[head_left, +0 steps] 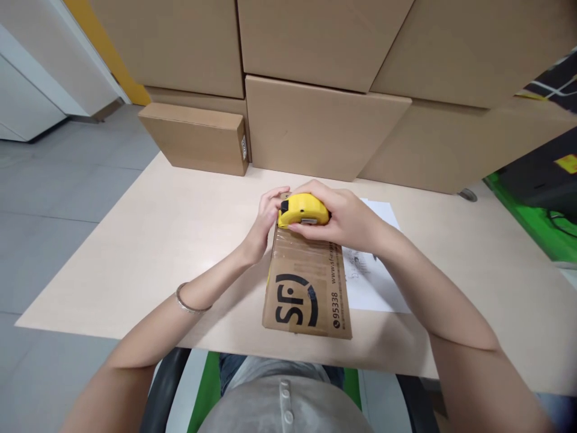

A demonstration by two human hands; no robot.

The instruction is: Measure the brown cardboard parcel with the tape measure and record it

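Observation:
A yellow tape measure [311,210] with a black part at its left end is gripped in my right hand [345,213], just above the far end of a brown cardboard box [293,270]. My left hand [265,222] holds that box at its far left corner, its fingertips close against the tape measure's left end. No blade is visibly drawn out. The box carries black "SF" lettering and clear packing tape, and it lies lengthwise toward me. Part of its far end is hidden by my hands and the tape measure.
White paper with dark markings [378,282] lies right of the box, partly under my right forearm. Large cardboard boxes [315,129] form a wall along the table's back. A smaller carton [198,141] stands at the back left. The table's front edge [225,353] is near my body.

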